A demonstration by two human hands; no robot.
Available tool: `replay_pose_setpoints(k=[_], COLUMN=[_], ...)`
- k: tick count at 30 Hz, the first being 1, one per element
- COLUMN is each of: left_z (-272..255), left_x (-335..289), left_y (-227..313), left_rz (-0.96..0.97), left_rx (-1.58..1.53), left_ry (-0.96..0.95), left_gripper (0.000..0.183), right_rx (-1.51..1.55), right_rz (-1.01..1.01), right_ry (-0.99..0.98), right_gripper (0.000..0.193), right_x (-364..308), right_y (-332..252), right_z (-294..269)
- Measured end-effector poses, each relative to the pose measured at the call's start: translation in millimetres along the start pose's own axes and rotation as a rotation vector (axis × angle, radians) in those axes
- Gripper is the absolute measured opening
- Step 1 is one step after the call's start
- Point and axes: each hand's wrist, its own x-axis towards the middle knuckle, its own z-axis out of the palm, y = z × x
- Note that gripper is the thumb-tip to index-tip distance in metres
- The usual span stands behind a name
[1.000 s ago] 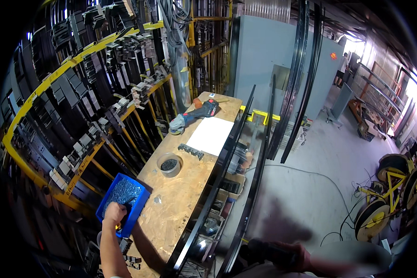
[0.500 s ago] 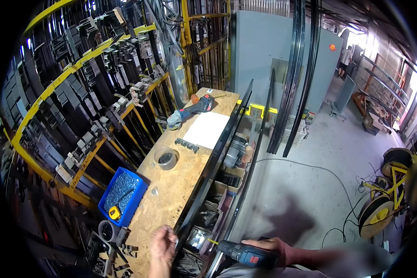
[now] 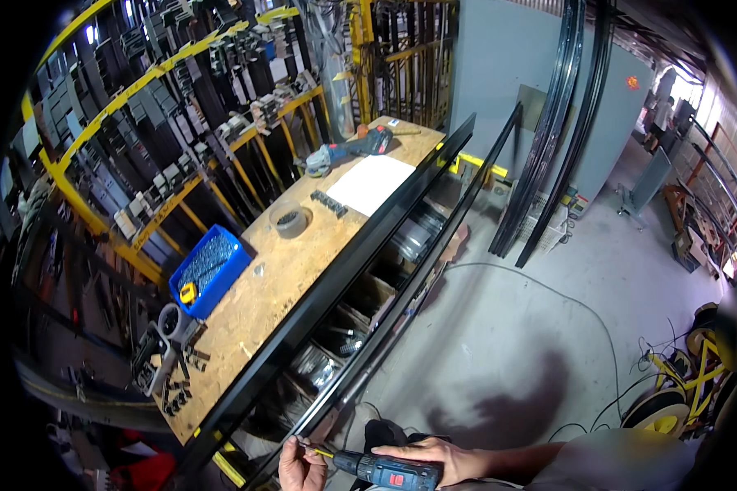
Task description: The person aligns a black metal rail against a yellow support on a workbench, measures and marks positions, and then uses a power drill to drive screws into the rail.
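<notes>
At the lower edge my right hand (image 3: 440, 458) grips a blue and black cordless drill (image 3: 385, 471), which points left. A thin yellow bit (image 3: 323, 452) sticks out of its chuck. My left hand (image 3: 301, 470) is at the tip of this bit, thumb and fingers pinched together; whatever is between them is too small to make out. Just beyond both hands runs a long black metal profile (image 3: 354, 360), slanting away to the far right. A second, wider black profile (image 3: 336, 282) lies along the workbench's right edge.
The wooden workbench (image 3: 282, 274) carries a blue bin (image 3: 236, 266) of small screws, a yellow tape measure (image 3: 188, 293), a clear tub (image 3: 289, 221), white paper (image 3: 372, 185) and an angle grinder (image 3: 348, 153). Boxes of parts (image 3: 367, 296) sit between the profiles. A cable (image 3: 581, 307) crosses the floor.
My left hand has come from over the bench to the drill bit's tip. The drill has moved left and lower in view. My view has shifted, so the bench appears higher.
</notes>
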Motion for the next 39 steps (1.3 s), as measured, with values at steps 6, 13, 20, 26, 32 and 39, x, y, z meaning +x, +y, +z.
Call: replay_pose_setpoints(k=[6,13,20,26,32,39], left_z=[-18.4,-65.7,-100.4,-129.4,-200.6,-332.7], left_x=[-50.8,-39.0,-58.9,-44.1,-51.1,-36.8], left_y=[-20.9,-31.8,0.9,7.5,26.4,140.4], left_rz=[0.124,0.078,-0.011,-0.054,0.110,1.258], left_rx=[0.049,-0.161,-0.030,-0.424,-0.195,1.272], left_ry=[0.043,0.124,0.070,-0.215,-0.366,0.135], left_gripper=[0.015,0.011,0.014,0.015,0.034,0.036], right_rx=[0.075,-0.197,-0.272,-0.425,-0.589,-0.950], right_rz=[0.105,0.058,0.087,0.225,0.233,0.404], right_ry=[-0.171,-0.293,-0.438,-0.278,-0.316,-0.454], right_gripper=[0.083,0.083,0.072,0.056,0.070,0.077], right_x=[-37.7,-45.2,3.3,2.1,14.6,55.9], right_y=[13.6,2.4,-9.9,-17.6,-16.8,-33.3], right_z=[13.1,22.2,62.7,113.2,170.0,214.2])
